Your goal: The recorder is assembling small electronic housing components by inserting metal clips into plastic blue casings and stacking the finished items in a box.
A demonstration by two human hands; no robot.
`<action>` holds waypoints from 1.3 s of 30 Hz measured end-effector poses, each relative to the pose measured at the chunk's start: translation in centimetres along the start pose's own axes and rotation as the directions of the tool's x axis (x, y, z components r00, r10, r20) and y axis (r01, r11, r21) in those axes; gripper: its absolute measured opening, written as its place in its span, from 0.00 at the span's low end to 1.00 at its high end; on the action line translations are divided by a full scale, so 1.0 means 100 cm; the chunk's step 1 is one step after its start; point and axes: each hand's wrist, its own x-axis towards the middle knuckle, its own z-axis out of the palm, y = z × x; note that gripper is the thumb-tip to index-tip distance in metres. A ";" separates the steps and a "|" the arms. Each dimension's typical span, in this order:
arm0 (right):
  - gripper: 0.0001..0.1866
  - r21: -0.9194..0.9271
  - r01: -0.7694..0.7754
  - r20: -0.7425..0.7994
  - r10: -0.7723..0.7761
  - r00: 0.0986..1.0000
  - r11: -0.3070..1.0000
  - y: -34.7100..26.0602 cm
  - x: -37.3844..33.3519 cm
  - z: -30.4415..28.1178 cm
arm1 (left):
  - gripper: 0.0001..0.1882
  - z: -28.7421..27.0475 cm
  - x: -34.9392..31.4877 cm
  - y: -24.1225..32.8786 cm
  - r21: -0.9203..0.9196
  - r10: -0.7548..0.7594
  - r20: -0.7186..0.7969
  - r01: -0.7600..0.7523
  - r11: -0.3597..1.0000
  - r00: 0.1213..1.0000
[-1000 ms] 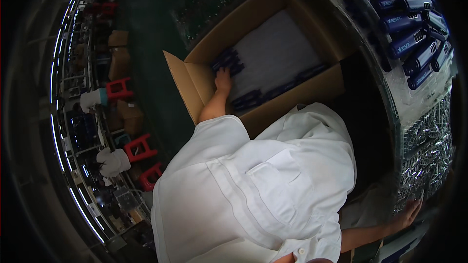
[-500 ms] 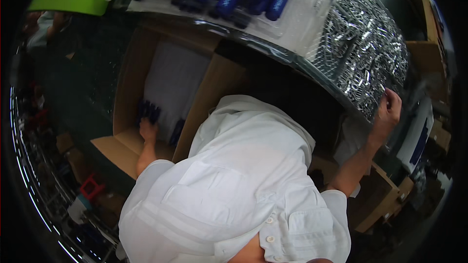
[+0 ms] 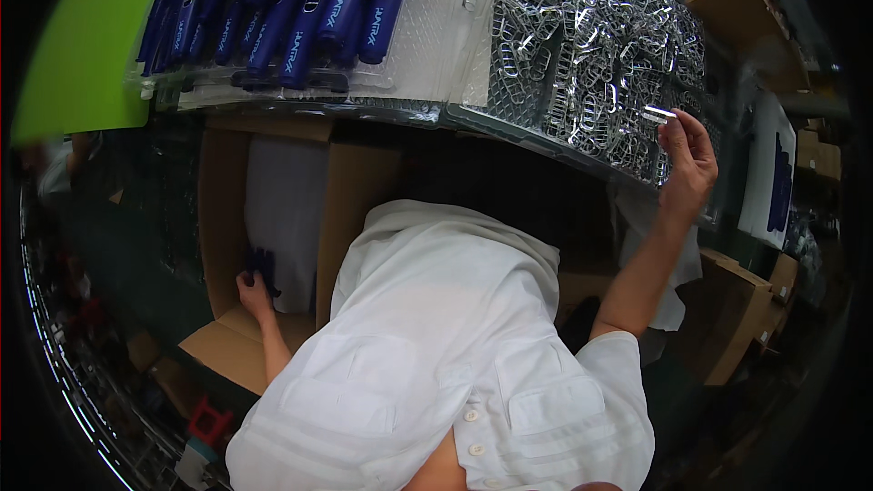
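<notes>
My left hand [image 3: 255,295] reaches into a cardboard box [image 3: 223,245] at the left, its fingers curled against a bunch of dark blue handle-shaped pieces [image 3: 263,265]. White sheet material [image 3: 289,209] lines the inside of that box. My right hand [image 3: 689,164] is raised over the near right part of a clear tray [image 3: 518,132] heaped with silver metal clips [image 3: 582,55]. Between thumb and fingertips it pinches one shiny metal clip [image 3: 659,114]. More blue handle-shaped pieces [image 3: 305,32], some with slots, lie piled on the table to the left of the tray.
A bright green panel [image 3: 86,45] stands at the far left of the table. Cardboard boxes [image 3: 727,318] sit at the right, near a white sheet with blue pieces [image 3: 768,186]. A red stool-like object [image 3: 209,420] is on the floor at lower left.
The view has swung, so the table shows further left and lower. My right hand has lifted a clip from the heap. My left hand stays in the box by the blue pieces.
</notes>
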 end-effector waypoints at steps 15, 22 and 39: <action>0.07 0.262 -0.001 0.353 -0.095 0.931 0.965 -0.071 -0.090 0.054 | 0.28 -0.051 -0.135 0.460 -0.641 0.724 0.671 0.616 0.457 0.160; 0.07 -0.154 0.338 0.358 -0.266 0.895 0.928 -0.087 -0.111 0.081 | 0.24 -0.035 -0.164 0.496 -0.608 0.760 0.640 0.532 0.589 -0.110; 0.07 -0.470 0.504 0.491 -0.260 0.832 0.724 -0.080 -0.120 0.105 | 0.22 -0.024 -0.171 0.491 -0.852 0.850 0.513 0.189 0.488 0.121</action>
